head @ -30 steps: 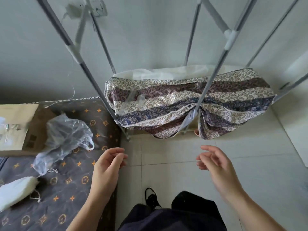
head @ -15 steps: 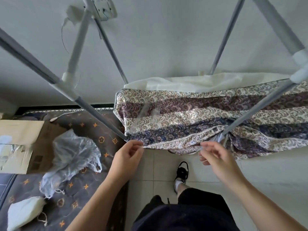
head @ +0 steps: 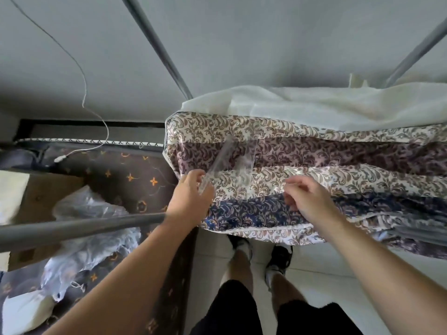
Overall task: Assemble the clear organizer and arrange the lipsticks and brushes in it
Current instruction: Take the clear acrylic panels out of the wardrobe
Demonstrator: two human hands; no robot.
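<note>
Clear organizer piece [head: 232, 163] pinched in left hand [head: 191, 199], right hand [head: 312, 199] loosely curled beside

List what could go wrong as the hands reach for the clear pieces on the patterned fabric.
1. The clear pieces lie on soft, sloping patterned fabric; a nudge could slide them off onto the floor.
2. They are almost invisible against the print, so the left hand or right hand may misjudge an edge.
</note>
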